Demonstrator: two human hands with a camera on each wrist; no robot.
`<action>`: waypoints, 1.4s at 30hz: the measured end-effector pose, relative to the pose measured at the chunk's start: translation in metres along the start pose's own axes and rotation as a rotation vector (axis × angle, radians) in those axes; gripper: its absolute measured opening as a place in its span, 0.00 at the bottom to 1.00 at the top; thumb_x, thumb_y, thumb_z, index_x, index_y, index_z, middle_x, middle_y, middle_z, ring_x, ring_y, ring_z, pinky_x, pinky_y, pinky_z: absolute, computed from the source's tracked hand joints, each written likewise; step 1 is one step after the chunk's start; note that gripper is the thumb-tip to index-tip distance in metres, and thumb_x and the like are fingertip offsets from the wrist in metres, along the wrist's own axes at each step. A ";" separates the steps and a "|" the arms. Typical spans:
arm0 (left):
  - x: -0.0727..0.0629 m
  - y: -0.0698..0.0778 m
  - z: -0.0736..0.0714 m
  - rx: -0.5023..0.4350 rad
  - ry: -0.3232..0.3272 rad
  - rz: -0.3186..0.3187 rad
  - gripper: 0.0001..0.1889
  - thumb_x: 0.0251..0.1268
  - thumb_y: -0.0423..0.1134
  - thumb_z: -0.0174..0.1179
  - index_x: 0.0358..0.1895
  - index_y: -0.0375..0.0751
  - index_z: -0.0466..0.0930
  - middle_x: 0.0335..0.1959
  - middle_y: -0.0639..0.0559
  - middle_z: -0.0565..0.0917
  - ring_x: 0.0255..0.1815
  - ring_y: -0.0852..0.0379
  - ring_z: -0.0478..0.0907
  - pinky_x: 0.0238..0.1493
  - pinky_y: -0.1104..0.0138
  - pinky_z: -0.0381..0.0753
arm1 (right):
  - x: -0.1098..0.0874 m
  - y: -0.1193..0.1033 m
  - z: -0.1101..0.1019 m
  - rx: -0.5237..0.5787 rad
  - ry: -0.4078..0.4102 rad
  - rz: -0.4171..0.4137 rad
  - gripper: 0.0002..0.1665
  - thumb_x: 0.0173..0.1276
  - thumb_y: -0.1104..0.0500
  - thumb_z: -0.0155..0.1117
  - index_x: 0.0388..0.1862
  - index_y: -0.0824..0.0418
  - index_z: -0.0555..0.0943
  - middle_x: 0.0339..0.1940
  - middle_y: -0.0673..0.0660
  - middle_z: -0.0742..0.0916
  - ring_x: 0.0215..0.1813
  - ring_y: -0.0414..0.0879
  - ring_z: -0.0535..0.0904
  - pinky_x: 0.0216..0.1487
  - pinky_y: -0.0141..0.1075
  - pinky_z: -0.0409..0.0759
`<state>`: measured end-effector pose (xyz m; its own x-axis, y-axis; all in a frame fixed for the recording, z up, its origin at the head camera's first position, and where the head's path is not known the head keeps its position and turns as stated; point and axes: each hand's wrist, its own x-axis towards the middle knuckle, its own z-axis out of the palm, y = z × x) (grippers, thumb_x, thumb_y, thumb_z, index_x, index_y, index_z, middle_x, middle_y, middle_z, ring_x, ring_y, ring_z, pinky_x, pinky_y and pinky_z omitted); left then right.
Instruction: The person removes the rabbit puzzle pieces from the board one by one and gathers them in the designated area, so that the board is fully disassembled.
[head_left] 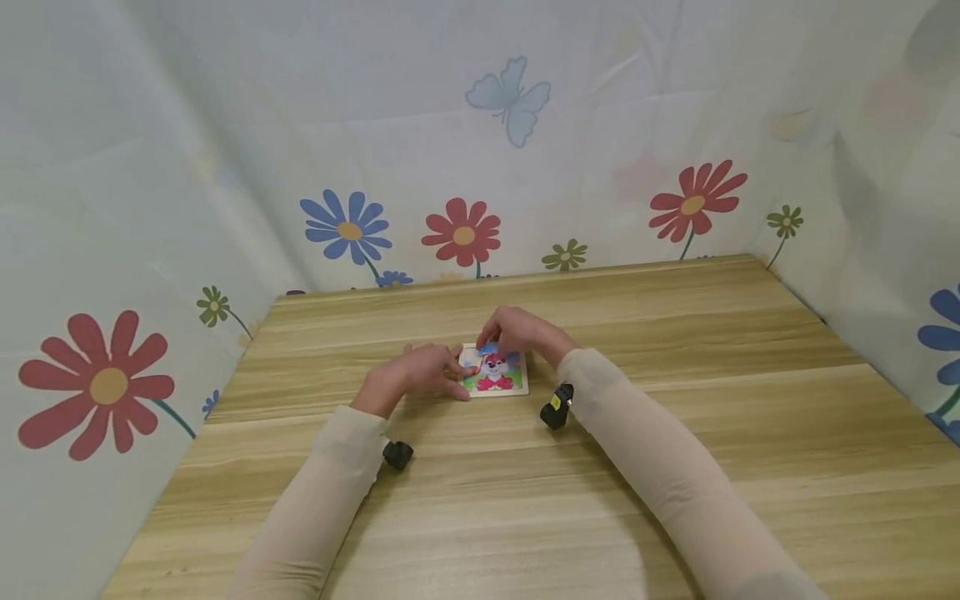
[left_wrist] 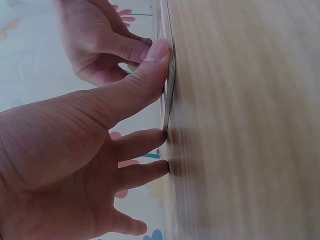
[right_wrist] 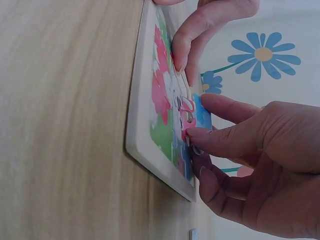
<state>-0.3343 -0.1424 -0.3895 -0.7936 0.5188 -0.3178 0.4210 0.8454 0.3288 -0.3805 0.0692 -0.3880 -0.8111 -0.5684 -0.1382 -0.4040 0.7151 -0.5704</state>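
A small square jigsaw puzzle (head_left: 516, 384) with a pale wooden border lies flat on the table. Its picture shows a red and white cartoon animal on green and blue. At its left side is my left hand (head_left: 429, 369), the thumb (left_wrist: 159, 52) at the border and an index finger reaching over the picture. Other fingers of that hand spread straight down to the tabletop. From the far side comes my right hand (right_wrist: 260, 145), pinching a blue puzzle piece (right_wrist: 202, 114) between thumb and fingers at the board's upper part. The fingers partly hide this piece.
The wood-grain table (head_left: 480, 500) reaches to a white curtain (head_left: 585, 167) printed with flowers and a butterfly, which closes off the back and both sides. Black wrist cameras (head_left: 556, 406) hang under both light sleeves (head_left: 660, 467), close above the table.
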 end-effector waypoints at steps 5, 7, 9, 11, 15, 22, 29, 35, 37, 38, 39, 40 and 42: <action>0.001 0.000 0.000 0.005 0.005 0.009 0.29 0.61 0.56 0.67 0.65 0.54 0.78 0.77 0.44 0.60 0.78 0.41 0.54 0.67 0.27 0.35 | -0.001 -0.001 -0.003 -0.010 -0.007 -0.002 0.22 0.61 0.75 0.66 0.50 0.57 0.89 0.49 0.55 0.88 0.50 0.48 0.80 0.59 0.42 0.77; 0.001 0.000 0.000 0.004 0.009 0.011 0.29 0.60 0.56 0.68 0.65 0.54 0.78 0.77 0.44 0.60 0.78 0.41 0.54 0.67 0.27 0.36 | -0.002 -0.001 -0.003 -0.013 -0.010 -0.006 0.22 0.61 0.75 0.66 0.51 0.57 0.89 0.49 0.55 0.88 0.50 0.48 0.80 0.59 0.43 0.77; 0.002 -0.001 0.001 0.002 0.010 0.012 0.29 0.60 0.56 0.68 0.65 0.55 0.78 0.77 0.44 0.60 0.78 0.42 0.54 0.67 0.27 0.36 | -0.003 -0.001 -0.004 -0.021 -0.014 -0.009 0.22 0.62 0.75 0.66 0.51 0.58 0.89 0.49 0.55 0.88 0.50 0.48 0.80 0.60 0.43 0.77; 0.002 -0.001 0.002 0.003 0.013 0.014 0.29 0.60 0.57 0.67 0.65 0.56 0.78 0.77 0.44 0.60 0.78 0.41 0.54 0.67 0.27 0.36 | -0.003 -0.001 -0.004 -0.026 -0.017 -0.012 0.21 0.62 0.75 0.65 0.51 0.58 0.89 0.49 0.56 0.88 0.50 0.48 0.79 0.59 0.42 0.77; 0.003 -0.001 0.002 0.002 0.013 0.019 0.30 0.60 0.57 0.67 0.65 0.55 0.78 0.77 0.44 0.60 0.78 0.41 0.54 0.66 0.26 0.36 | -0.003 0.000 -0.005 -0.028 -0.012 -0.011 0.22 0.63 0.75 0.64 0.51 0.58 0.89 0.49 0.56 0.88 0.49 0.49 0.79 0.57 0.41 0.78; 0.002 -0.001 0.000 0.005 0.014 0.009 0.30 0.59 0.57 0.69 0.65 0.55 0.78 0.77 0.44 0.59 0.78 0.41 0.53 0.66 0.26 0.36 | -0.004 0.004 -0.007 0.009 0.028 -0.003 0.23 0.63 0.74 0.66 0.55 0.57 0.87 0.50 0.58 0.87 0.46 0.50 0.78 0.41 0.35 0.81; 0.004 -0.003 0.003 -0.001 0.000 0.003 0.30 0.58 0.57 0.69 0.65 0.55 0.79 0.78 0.45 0.59 0.78 0.41 0.53 0.67 0.27 0.35 | -0.011 0.007 -0.015 0.060 0.010 -0.008 0.23 0.65 0.71 0.67 0.59 0.60 0.84 0.52 0.60 0.85 0.44 0.50 0.78 0.39 0.37 0.83; 0.003 -0.002 0.001 -0.002 0.009 -0.014 0.30 0.58 0.57 0.69 0.65 0.55 0.78 0.78 0.46 0.58 0.79 0.42 0.52 0.68 0.28 0.35 | -0.026 0.024 -0.034 0.127 0.040 -0.002 0.23 0.67 0.70 0.67 0.61 0.63 0.82 0.54 0.62 0.85 0.47 0.51 0.79 0.45 0.42 0.82; 0.003 -0.002 0.001 -0.007 0.012 -0.015 0.30 0.58 0.56 0.70 0.65 0.55 0.78 0.78 0.46 0.58 0.79 0.42 0.51 0.68 0.29 0.35 | -0.032 0.035 -0.040 0.151 0.057 0.011 0.22 0.67 0.70 0.67 0.60 0.64 0.83 0.53 0.62 0.85 0.46 0.50 0.79 0.42 0.41 0.80; 0.003 -0.002 0.001 -0.011 0.011 -0.017 0.30 0.57 0.56 0.70 0.65 0.55 0.78 0.78 0.46 0.58 0.79 0.43 0.50 0.69 0.29 0.35 | -0.036 0.040 -0.043 0.163 0.067 0.019 0.21 0.67 0.70 0.67 0.59 0.64 0.83 0.53 0.62 0.86 0.46 0.50 0.79 0.41 0.40 0.80; 0.003 -0.002 0.001 -0.013 0.011 -0.015 0.30 0.57 0.55 0.70 0.64 0.54 0.78 0.78 0.46 0.58 0.79 0.42 0.50 0.69 0.29 0.35 | -0.039 0.047 -0.045 0.170 0.079 0.026 0.21 0.67 0.70 0.67 0.59 0.64 0.83 0.53 0.62 0.86 0.45 0.50 0.79 0.40 0.40 0.79; 0.003 -0.002 0.001 -0.014 0.011 -0.013 0.30 0.57 0.55 0.71 0.64 0.54 0.79 0.78 0.46 0.58 0.79 0.42 0.50 0.69 0.29 0.35 | -0.043 0.052 -0.048 0.173 0.091 0.040 0.21 0.67 0.69 0.67 0.59 0.65 0.83 0.52 0.62 0.86 0.44 0.50 0.79 0.38 0.39 0.79; 0.003 -0.002 0.000 -0.019 0.010 -0.012 0.30 0.57 0.55 0.71 0.64 0.54 0.79 0.78 0.45 0.58 0.80 0.42 0.49 0.69 0.29 0.34 | -0.051 0.062 -0.053 0.182 0.112 0.063 0.21 0.67 0.69 0.67 0.59 0.65 0.83 0.52 0.62 0.86 0.42 0.50 0.78 0.36 0.39 0.78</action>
<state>-0.3374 -0.1425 -0.3916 -0.8029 0.5072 -0.3131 0.4029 0.8489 0.3420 -0.3868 0.1638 -0.3735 -0.8786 -0.4684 -0.0932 -0.2758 0.6569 -0.7017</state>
